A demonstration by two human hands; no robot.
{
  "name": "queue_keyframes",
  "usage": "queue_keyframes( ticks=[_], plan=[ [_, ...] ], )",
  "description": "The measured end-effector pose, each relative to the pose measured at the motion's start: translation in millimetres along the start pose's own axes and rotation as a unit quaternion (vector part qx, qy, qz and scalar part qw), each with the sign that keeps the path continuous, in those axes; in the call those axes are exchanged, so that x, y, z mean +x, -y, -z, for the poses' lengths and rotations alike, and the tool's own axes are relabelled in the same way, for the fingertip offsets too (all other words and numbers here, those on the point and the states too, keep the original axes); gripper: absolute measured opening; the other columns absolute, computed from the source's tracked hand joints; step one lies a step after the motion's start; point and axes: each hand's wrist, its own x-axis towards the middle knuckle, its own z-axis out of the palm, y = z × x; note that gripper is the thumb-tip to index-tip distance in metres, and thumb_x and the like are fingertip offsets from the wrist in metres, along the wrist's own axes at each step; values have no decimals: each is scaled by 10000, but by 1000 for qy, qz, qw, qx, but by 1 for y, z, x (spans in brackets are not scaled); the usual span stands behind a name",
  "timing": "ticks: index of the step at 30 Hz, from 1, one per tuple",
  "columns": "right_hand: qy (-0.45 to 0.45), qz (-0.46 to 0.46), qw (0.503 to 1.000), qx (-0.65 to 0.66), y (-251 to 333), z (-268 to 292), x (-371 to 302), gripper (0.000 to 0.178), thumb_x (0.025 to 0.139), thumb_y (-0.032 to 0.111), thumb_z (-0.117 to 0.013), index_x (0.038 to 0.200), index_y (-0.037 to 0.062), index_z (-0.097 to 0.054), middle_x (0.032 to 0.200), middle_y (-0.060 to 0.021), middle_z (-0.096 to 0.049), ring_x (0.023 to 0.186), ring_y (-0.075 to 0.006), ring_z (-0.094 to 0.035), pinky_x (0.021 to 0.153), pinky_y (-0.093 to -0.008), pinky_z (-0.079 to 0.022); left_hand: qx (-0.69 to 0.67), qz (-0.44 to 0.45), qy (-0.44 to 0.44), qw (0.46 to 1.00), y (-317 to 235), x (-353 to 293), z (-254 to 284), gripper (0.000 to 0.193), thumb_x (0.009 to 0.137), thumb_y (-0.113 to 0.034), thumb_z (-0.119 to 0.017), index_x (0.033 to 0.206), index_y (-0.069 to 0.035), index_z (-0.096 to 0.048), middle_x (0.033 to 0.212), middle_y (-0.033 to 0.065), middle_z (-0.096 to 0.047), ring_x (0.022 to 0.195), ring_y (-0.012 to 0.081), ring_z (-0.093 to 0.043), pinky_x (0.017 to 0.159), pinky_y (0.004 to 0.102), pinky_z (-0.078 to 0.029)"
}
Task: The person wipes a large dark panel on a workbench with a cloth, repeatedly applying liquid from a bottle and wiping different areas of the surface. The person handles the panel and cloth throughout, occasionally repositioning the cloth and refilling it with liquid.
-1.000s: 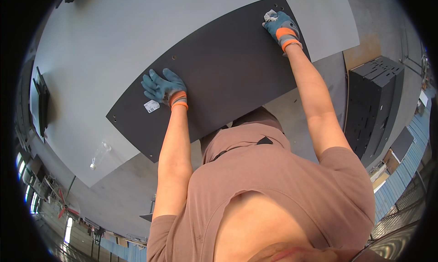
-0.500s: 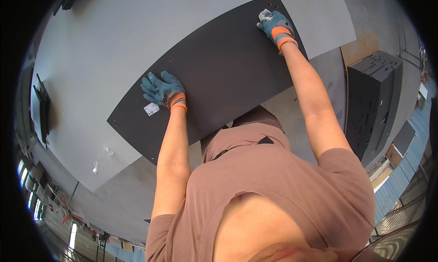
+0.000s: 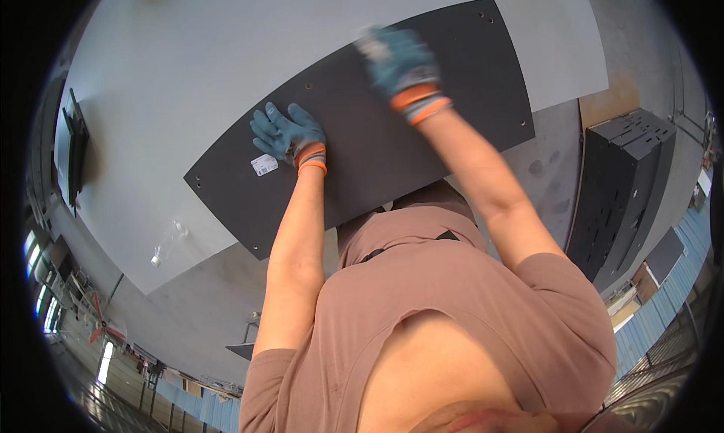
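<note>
A dark board (image 3: 354, 146) with drilled holes near its edges lies on a pale grey table (image 3: 181, 79). Gloved in blue and orange, my left hand (image 3: 288, 135) rests flat on the board's left part, fingers spread. Beside that palm is a white printed label (image 3: 264, 165) stuck to the board. My right hand (image 3: 403, 60), in a matching glove and blurred by motion, is closed on a crumpled white cloth (image 3: 371, 44) at the board's far edge, around its middle.
A clear plastic bottle (image 3: 167, 244) lies on the table's near left. Dark boards are stacked (image 3: 622, 184) on the right, beyond the table. More dark panels (image 3: 74, 150) stand at the far left edge of the table.
My right hand has swept left with the cloth, from the board's far right corner to the middle of its far edge. My left hand stays flat on the board next to the label.
</note>
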Motion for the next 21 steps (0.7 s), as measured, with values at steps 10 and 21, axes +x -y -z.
queue_keyframes(
  ticks=[10,21],
  plan=[
    [30,-79,996,-14,-102,22,22,194,965,226,-609,996,173,-794,1069,-110,-767,1024,-337,-707,916,-432,-579,15,-40,-37,998,4,0,4,464,999,-366,-623,1356,-70,-625,1492,205,-539,1412,380,-487,1178,577,-317],
    [50,-154,983,-84,-312,99,45,336,903,225,-676,1216,152,-775,1232,-173,-737,1147,-364,-693,1009,-458,-539,29,-54,-25,998,3,2,-1,462,1013,-337,-633,1379,-59,-590,1500,198,-510,1405,391,-478,1153,599,-336]
  ],
)
